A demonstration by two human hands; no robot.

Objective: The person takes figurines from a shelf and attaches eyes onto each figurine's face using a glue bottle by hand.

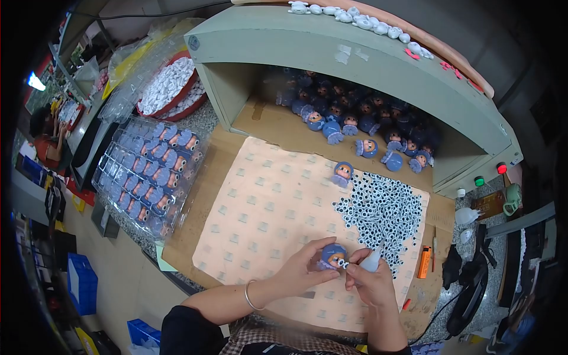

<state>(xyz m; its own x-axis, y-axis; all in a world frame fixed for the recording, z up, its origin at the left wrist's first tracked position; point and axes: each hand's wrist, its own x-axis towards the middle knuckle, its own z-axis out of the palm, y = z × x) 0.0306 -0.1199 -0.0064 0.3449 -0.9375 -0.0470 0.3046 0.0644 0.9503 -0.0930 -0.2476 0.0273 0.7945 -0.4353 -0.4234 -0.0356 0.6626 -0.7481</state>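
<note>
Patterned peach mat (pixel 266 207) with a blue-hooded doll head (pixel 332 253) held above its near half, right of the middle. The left hand (pixel 307 263) grips the head, thumb and forefinger parted just enough to span it. The right hand (pixel 373 284) has thumb and forefinger nearly closed at a small white-and-black piece (pixel 342 263) beside the head's face; whether they pinch it cannot be told. The same hand holds a translucent squeeze bottle (pixel 371 261), nozzle upward. Black-and-white eye pieces (pixel 384 207) spread across the mat's far right corner; a second doll head (pixel 343 173) lies near the far edge. An orange lighter-shaped object (pixel 424 262) lies just beyond the right edge.
</note>
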